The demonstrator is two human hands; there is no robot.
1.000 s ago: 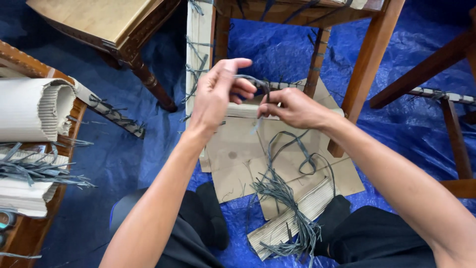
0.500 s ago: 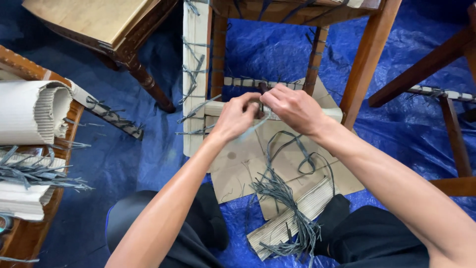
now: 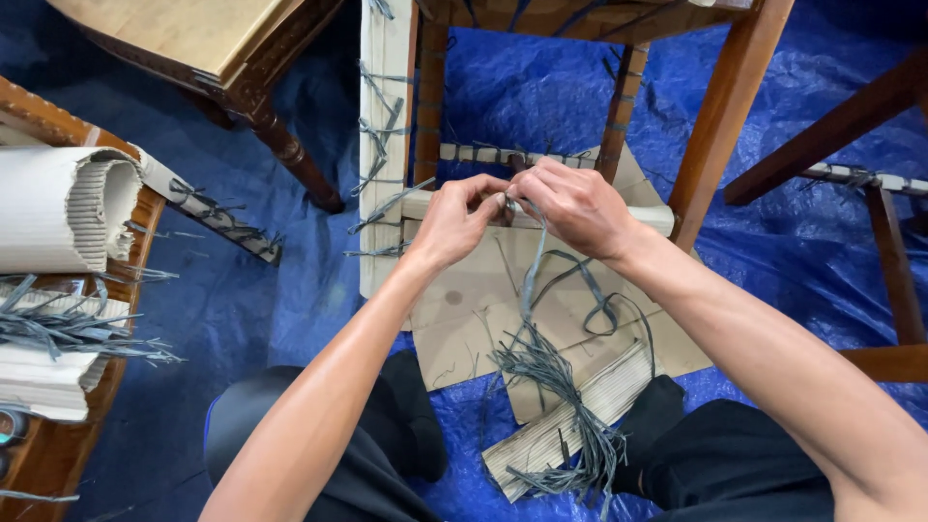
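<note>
Left hand [image 3: 454,220]: centre of the frame, fingers curled, thumb and fingertips pinched together on a grey strap [image 3: 530,280] where it meets a wrapped rail [image 3: 483,155].

Right hand [image 3: 570,205]: just right of the left hand and touching it at the fingertips, fingers closed on the same strap at the same spot.

Strap: flat, grey, narrow. It runs from the pinch at centre frame downward, loops over a sheet of cardboard [image 3: 464,309] and ends in a bundle of straps [image 3: 561,416] at lower centre.

Rail: horizontal bar of a wooden chair frame, padded in pale cardboard and bound with grey ties, just above the hands.

Chair leg [image 3: 730,106]: brown wood, slanting from the upper right down to beside the right wrist.

Padded post [image 3: 385,145]: upright, pale wrapping, grey ties with loose ends, left of the hands.

Corrugated strip [image 3: 565,420]: lower centre, under the bundle, lying on the tarp.

Tarp [image 3: 541,87]: blue, crinkled, covering the floor.

Cardboard roll [image 3: 63,208]: left edge, corrugated face showing, resting on a wooden piece.

Loose straps [image 3: 68,329]: grey, left edge below the roll.

Stool [image 3: 203,43]: upper left, wooden, turned leg.

Knees: dark trousers at the bottom edge, either side of the strip.
</note>
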